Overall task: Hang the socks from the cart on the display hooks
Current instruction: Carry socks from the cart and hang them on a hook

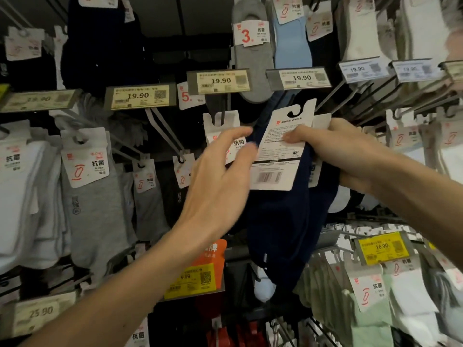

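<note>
Sock packs (92,196) hang off display hooks (164,130) w/ price tags (139,96).

Reaches up with both bare forearms, the left rising from the bottom-left corner, the right sloping in from the right edge. Holds left hand (220,176) back to camera, wrist straight, fingers extended and loosely spread, fingertips (246,132) at the left edge of the navy sock pack (275,221); contact not clear. Grips the pack's card with right hand (335,149): thumb flat across the card's front, other fingers curled behind it, mostly hidden. Has both hands at about the same height, near each other, not touching
</note>
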